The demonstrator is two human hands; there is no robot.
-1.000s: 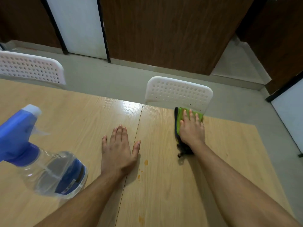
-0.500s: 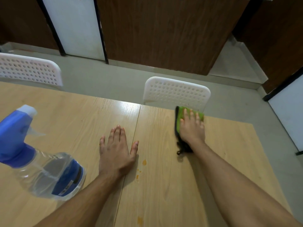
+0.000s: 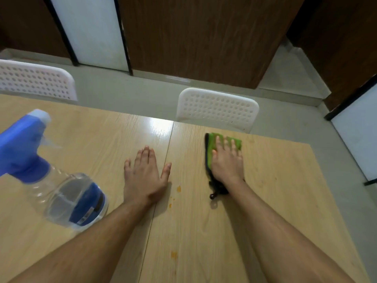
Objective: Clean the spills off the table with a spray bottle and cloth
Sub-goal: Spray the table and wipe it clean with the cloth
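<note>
My right hand (image 3: 226,162) presses flat on a green cloth (image 3: 213,142) with a black edge, near the far edge of the light wooden table (image 3: 275,180). My left hand (image 3: 144,176) rests flat on the table, fingers straight, just left of the seam between the two table halves. Small orange spills (image 3: 178,188) lie between my hands, and another orange spill (image 3: 174,254) sits nearer to me. A clear spray bottle (image 3: 61,193) with a blue head and blue label stands at the left, beside my left forearm; neither hand touches it.
Two white perforated chair backs stand at the table's far edge, one (image 3: 217,110) behind the cloth and one (image 3: 34,80) at far left. Beyond them are grey floor and brown wall panels. The table's right edge runs diagonally close to my right arm.
My right hand and the cloth have slid a little to the right along the far edge. My left hand and the bottle have stayed in place.
</note>
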